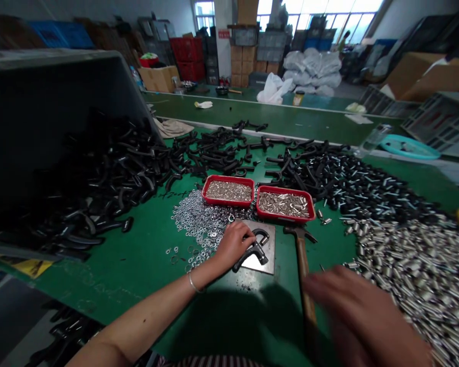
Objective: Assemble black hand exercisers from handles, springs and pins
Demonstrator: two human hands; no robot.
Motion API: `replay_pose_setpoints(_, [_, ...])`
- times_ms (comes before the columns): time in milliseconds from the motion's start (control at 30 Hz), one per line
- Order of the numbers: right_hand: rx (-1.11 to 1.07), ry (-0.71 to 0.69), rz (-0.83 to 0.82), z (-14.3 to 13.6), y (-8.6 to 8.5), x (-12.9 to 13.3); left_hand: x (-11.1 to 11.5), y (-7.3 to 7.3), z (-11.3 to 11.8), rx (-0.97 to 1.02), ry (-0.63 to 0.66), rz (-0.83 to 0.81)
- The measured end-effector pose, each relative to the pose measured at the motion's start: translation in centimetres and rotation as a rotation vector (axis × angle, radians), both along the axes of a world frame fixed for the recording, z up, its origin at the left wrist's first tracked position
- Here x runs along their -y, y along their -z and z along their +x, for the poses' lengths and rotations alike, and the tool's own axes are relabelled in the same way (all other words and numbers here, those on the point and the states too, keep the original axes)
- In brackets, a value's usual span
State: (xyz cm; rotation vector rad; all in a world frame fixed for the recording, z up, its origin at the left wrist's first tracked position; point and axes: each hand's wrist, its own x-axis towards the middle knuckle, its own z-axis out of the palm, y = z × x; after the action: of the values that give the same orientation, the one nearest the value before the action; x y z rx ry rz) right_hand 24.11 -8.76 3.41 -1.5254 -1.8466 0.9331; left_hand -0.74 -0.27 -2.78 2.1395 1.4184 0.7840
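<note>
My left hand [236, 243] is closed on a black curved part [248, 253], which rests on a square metal plate [268, 250]. My right hand [361, 311] is blurred, over the handle side of a hammer [301, 255] lying on the green table; whether its fingers grip anything is unclear. Behind the plate stand two red trays, one with small rings [229, 190], the other with small metal pins [283, 204]. Silver washers [199, 219] lie scattered left of the plate.
A big grey bin [137, 97] spills black parts at the left. Silver cylinders [413, 265] and black parts with screws [348, 178] are heaped at the right. A turquoise tray [409, 147] is at the back right.
</note>
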Motion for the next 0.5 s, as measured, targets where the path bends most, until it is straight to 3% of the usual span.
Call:
replay_pose_setpoints(167, [0.607, 0.212, 0.027, 0.8, 4.0, -0.5, -0.7, -0.8, -0.1, -0.097, 0.163, 0.088])
replay_pose_setpoints(233, [0.682, 0.232, -0.026, 1.1, 5.6, -0.9, -1.2, -1.1, -0.3, -0.119, 0.255, 0.109])
replay_pose_setpoints(333, [0.409, 0.268, -0.106, 2.0, 6.5, -1.7, -1.3, -1.3, -0.7, -0.184, 0.36, 0.117])
replay_pose_setpoints(433, [-0.012, 0.248, -0.277, 3.0, 5.2, -1.7, 0.3, -1.2, -1.0, -0.308, 0.388, 0.164])
replay_pose_setpoints(500, [-0.168, 0.222, -0.313, 3.1, 3.9, -0.9, 1.8, -1.0, -1.1, -0.352, 0.331, 0.183])
